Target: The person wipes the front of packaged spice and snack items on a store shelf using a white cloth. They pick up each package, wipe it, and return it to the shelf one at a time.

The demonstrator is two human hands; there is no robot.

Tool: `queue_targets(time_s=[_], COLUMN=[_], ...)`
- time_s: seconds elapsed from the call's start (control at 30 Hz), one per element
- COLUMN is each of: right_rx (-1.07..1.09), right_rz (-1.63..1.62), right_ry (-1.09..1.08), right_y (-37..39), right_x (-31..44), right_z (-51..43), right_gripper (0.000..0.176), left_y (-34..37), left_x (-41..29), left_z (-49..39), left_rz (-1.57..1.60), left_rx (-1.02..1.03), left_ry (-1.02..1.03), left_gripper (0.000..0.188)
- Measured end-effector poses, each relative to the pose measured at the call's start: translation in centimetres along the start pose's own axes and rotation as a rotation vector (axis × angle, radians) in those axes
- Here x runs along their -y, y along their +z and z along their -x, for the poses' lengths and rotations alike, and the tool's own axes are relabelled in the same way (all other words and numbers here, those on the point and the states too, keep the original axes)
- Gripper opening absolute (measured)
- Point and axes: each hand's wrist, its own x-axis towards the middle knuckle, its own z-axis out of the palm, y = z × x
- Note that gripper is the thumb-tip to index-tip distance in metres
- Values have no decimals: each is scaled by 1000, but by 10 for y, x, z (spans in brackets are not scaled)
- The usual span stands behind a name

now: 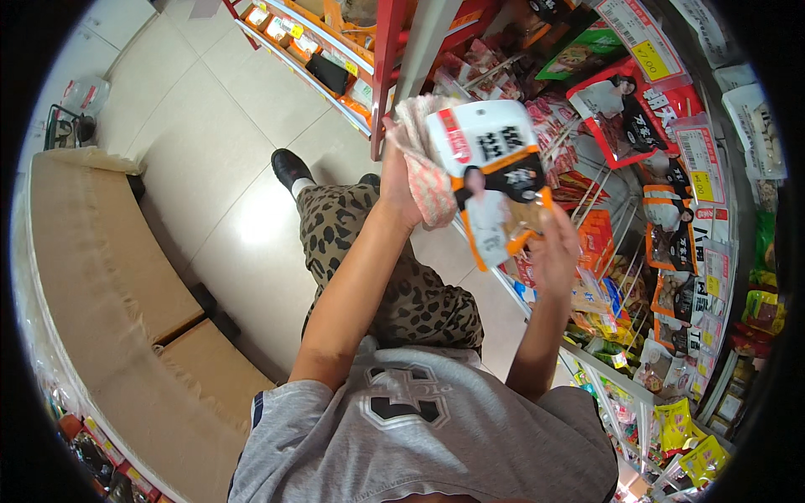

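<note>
Between my hands is a white, black and orange food pouch [497, 144] that bears writing and a printed picture. My right hand [556, 254] grips its lower right edge. A pink and white cloth [431, 195] is in my left hand [397, 182] and lies against the pouch's left side; the cloth hides most of those fingers. Just beyond, similar hanging pouches [670, 229] and a red pouch [619, 116] hang on metal display hooks [588, 195] to the right.
Price tags [698, 160] line the rack on the right. Yellow packets [673, 424] hang at its near end. A red shelf post [385, 75] stands close ahead of my left hand. On the left are cardboard-covered surfaces [100, 251], and a tiled floor [220, 170] lies between.
</note>
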Motion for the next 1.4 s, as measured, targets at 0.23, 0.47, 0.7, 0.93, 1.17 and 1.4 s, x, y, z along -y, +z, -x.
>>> queue_targets(time_s=[0.23, 0.47, 0.7, 0.93, 1.17, 1.4], right_rx=[4, 202, 27, -356, -7, 127], right_rz=[636, 927, 750, 279, 36, 20], right_ry=[-382, -408, -478, -469, -297, 1], right_y=[39, 73, 88, 101, 90, 60], right_x=[-59, -54, -61, -57, -5, 12], right_z=[-17, -2, -18, -49, -53, -82], right_gripper=[38, 78, 67, 51, 56, 24], left_y=[-25, -22, -22, -35, -12, -14], left_x=[-4, -4, 17, 21, 7, 5], left_z=[7, 7, 9, 18, 25, 24], left_rz=[-516, -378, -689, -878, -786, -744], left_rx=[-71, 32, -56, 33, -28, -103], left_ry=[-45, -12, -110, -11, -155, -172], left_gripper=[27, 84, 85, 64, 20, 45])
